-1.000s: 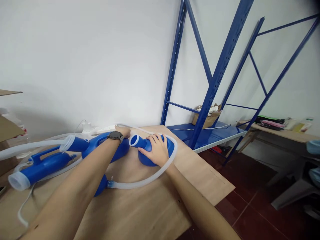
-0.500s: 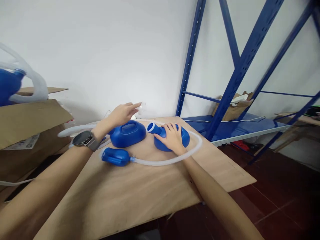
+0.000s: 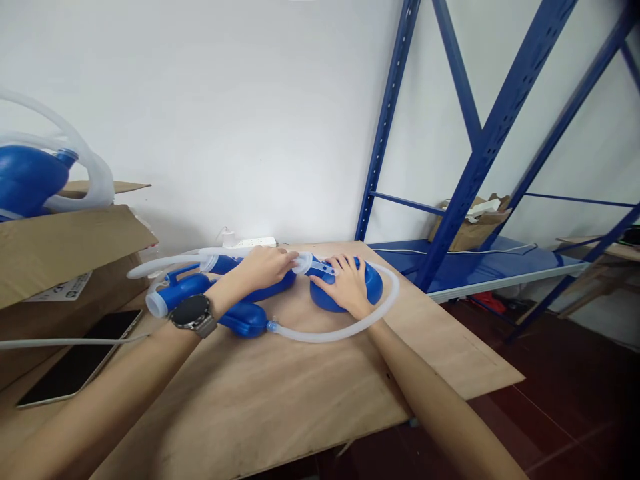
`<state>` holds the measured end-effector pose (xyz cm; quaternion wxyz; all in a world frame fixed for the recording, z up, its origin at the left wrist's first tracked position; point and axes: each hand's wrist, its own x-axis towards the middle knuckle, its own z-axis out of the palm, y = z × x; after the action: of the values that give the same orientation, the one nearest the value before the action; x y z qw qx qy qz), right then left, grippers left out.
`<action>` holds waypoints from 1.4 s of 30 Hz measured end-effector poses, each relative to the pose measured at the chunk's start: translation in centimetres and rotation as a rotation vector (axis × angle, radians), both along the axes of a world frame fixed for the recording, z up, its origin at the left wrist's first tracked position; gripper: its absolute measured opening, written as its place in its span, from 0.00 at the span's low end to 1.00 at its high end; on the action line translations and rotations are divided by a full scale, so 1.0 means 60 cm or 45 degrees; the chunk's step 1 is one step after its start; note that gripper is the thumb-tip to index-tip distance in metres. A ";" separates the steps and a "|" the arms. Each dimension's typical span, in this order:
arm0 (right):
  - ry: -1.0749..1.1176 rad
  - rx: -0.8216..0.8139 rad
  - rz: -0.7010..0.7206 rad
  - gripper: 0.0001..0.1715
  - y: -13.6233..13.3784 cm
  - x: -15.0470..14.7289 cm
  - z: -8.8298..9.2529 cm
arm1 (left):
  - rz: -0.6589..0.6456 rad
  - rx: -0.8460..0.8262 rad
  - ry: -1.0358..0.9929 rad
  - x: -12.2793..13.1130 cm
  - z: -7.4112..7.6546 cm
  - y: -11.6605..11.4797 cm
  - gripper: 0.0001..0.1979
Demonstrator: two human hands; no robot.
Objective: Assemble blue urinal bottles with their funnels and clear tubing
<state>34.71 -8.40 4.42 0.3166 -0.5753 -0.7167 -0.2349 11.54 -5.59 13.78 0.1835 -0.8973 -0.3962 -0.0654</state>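
Observation:
A blue plastic bottle (image 3: 371, 285) with a short neck lies on the wooden table (image 3: 310, 393). My right hand (image 3: 345, 285) rests on top of it, fingers curled over its body. My left hand (image 3: 266, 265), with a watch on the wrist, is closed on a clear white cap piece (image 3: 306, 263) held at the bottle's neck. A translucent hose (image 3: 345, 328) loops from behind the bottle round to a blue squeeze bulb (image 3: 245, 320). A second blue bottle (image 3: 274, 287) lies under my left hand.
Another blue bottle with a clear collar (image 3: 173, 297) and hoses lies to the left. A phone (image 3: 80, 363) rests by a cardboard box (image 3: 55, 247) holding more blue parts. A power strip (image 3: 250, 242) sits by the wall. Blue shelving (image 3: 470, 160) stands on the right.
My left hand came back from the wall side with a clear cap piece and now holds it at the bottle's neck. The view shifted slightly left; my right hand stayed on the bottle.

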 end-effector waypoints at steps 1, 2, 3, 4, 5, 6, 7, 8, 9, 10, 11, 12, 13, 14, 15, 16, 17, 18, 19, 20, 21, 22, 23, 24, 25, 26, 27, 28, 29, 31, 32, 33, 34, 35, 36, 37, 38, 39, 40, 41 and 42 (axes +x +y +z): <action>0.006 -0.006 -0.001 0.32 0.001 -0.001 -0.001 | 0.017 -0.006 0.011 0.007 -0.003 0.000 0.21; 0.016 -0.010 0.001 0.33 0.002 -0.001 -0.001 | 0.042 -0.008 0.019 0.013 -0.006 0.000 0.21; 0.029 -0.012 0.002 0.33 0.003 -0.002 -0.002 | 0.067 -0.008 0.026 0.017 -0.006 0.001 0.21; 0.044 -0.010 0.003 0.34 0.003 -0.002 -0.002 | 0.083 -0.008 0.032 0.021 -0.006 0.002 0.21; 0.058 -0.008 0.009 0.34 0.003 -0.003 -0.003 | 0.096 -0.006 0.036 0.024 -0.004 0.003 0.21; 0.068 -0.005 0.017 0.33 0.004 -0.003 -0.003 | 0.104 -0.005 0.037 0.027 -0.001 0.003 0.21; 0.078 -0.002 0.024 0.33 0.003 -0.004 -0.003 | 0.109 -0.006 0.038 0.030 0.002 0.002 0.21; 0.089 0.004 0.030 0.32 0.003 -0.004 -0.003 | 0.112 -0.010 0.038 0.034 0.005 0.001 0.21; 0.100 0.010 0.036 0.32 0.003 -0.005 -0.003 | 0.112 -0.016 0.038 0.037 0.007 -0.001 0.21; 0.110 0.016 0.042 0.31 0.002 -0.005 -0.002 | 0.112 -0.023 0.035 0.041 0.008 -0.004 0.21; 0.116 0.018 0.046 0.31 0.001 -0.005 -0.002 | 0.114 -0.028 0.030 0.045 0.008 -0.007 0.21; 0.118 0.017 0.049 0.31 0.001 -0.006 -0.002 | 0.119 -0.030 0.023 0.049 0.006 -0.010 0.20; 0.115 0.013 0.051 0.31 0.000 -0.006 -0.002 | 0.124 -0.030 0.014 0.052 0.002 -0.014 0.19; 0.109 0.004 0.053 0.31 -0.001 -0.006 -0.001 | 0.132 -0.030 0.005 0.054 -0.002 -0.017 0.19; 0.102 -0.003 0.051 0.32 -0.001 -0.006 -0.001 | 0.142 -0.033 -0.003 0.055 -0.006 -0.019 0.18; 0.097 -0.007 0.047 0.32 -0.001 -0.006 -0.001 | 0.153 -0.038 -0.009 0.055 -0.009 -0.021 0.18; 0.093 -0.010 0.039 0.33 -0.002 -0.006 -0.001 | 0.158 -0.047 -0.012 0.053 -0.010 -0.022 0.19; 0.092 -0.010 0.031 0.34 -0.002 -0.005 -0.001 | 0.157 -0.062 -0.009 0.050 -0.010 -0.021 0.20; 0.092 -0.011 0.027 0.34 -0.002 -0.005 0.000 | 0.150 -0.082 0.005 0.045 -0.007 -0.020 0.20; 0.090 -0.014 0.031 0.34 -0.002 -0.005 0.001 | 0.135 -0.110 0.027 0.038 -0.002 -0.017 0.21; 0.085 -0.021 0.041 0.34 -0.003 -0.005 0.002 | 0.111 -0.147 0.051 0.031 0.005 -0.014 0.21; 0.077 -0.029 0.056 0.33 -0.004 -0.005 0.004 | 0.079 -0.194 0.064 0.023 0.013 -0.010 0.21; 0.069 -0.038 0.073 0.33 -0.005 -0.005 0.005 | 0.033 -0.254 0.058 0.015 0.021 -0.005 0.21; 0.063 -0.044 0.084 0.32 -0.007 -0.005 0.007 | -0.025 -0.321 0.032 0.008 0.029 -0.001 0.21; 0.060 -0.049 0.089 0.32 -0.008 -0.006 0.009 | -0.091 -0.393 -0.009 0.001 0.035 0.004 0.24; 0.061 -0.051 0.087 0.32 -0.009 -0.006 0.010 | -0.150 -0.459 -0.054 -0.004 0.040 0.009 0.28; 0.061 -0.055 0.083 0.32 -0.010 -0.007 0.011 | -0.197 -0.515 -0.104 -0.008 0.042 0.013 0.31; 0.062 -0.061 0.080 0.32 -0.010 -0.007 0.012 | -0.227 -0.558 -0.154 -0.010 0.043 0.017 0.31; 0.060 -0.069 0.082 0.32 -0.011 -0.007 0.012 | -0.241 -0.589 -0.206 -0.011 0.042 0.020 0.30; 0.055 -0.078 0.092 0.32 -0.010 -0.008 0.010 | -0.250 -0.628 -0.321 -0.010 0.037 0.025 0.27; 0.056 -0.079 0.095 0.32 -0.010 -0.008 0.009 | -0.255 -0.647 -0.370 -0.009 0.034 0.026 0.26; 0.056 -0.079 0.097 0.31 -0.010 -0.008 0.007 | -0.258 -0.671 -0.407 -0.008 0.031 0.027 0.26; 0.058 -0.078 0.098 0.31 -0.010 -0.009 0.006 | -0.260 -0.693 -0.438 -0.007 0.028 0.027 0.26; 0.061 -0.074 0.095 0.31 -0.011 -0.010 0.004 | -0.263 -0.709 -0.465 -0.007 0.026 0.027 0.26; 0.067 -0.070 0.089 0.32 -0.013 -0.010 0.004 | -0.269 -0.717 -0.488 -0.007 0.024 0.026 0.26; 0.073 -0.064 0.083 0.32 -0.015 -0.011 0.003 | -0.277 -0.715 -0.505 -0.006 0.022 0.026 0.25; 0.078 -0.058 0.079 0.32 -0.017 -0.013 0.004 | -0.286 -0.706 -0.513 -0.005 0.022 0.025 0.22; 0.081 -0.053 0.075 0.33 -0.020 -0.014 0.004 | -0.295 -0.694 -0.507 -0.003 0.022 0.025 0.20; 0.080 -0.050 0.074 0.33 -0.023 -0.015 0.006 | -0.303 -0.684 -0.489 -0.001 0.024 0.025 0.16; 0.077 -0.048 0.073 0.34 -0.025 -0.016 0.007 | -0.309 -0.676 -0.462 0.001 0.027 0.025 0.13; 0.072 -0.046 0.071 0.34 -0.027 -0.018 0.009 | -0.315 -0.673 -0.433 0.004 0.030 0.025 0.11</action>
<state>33.65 -10.00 4.93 0.3327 -0.5673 -0.7272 -0.1965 11.79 -4.11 15.56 -0.1336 -0.9313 -0.3123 -0.1311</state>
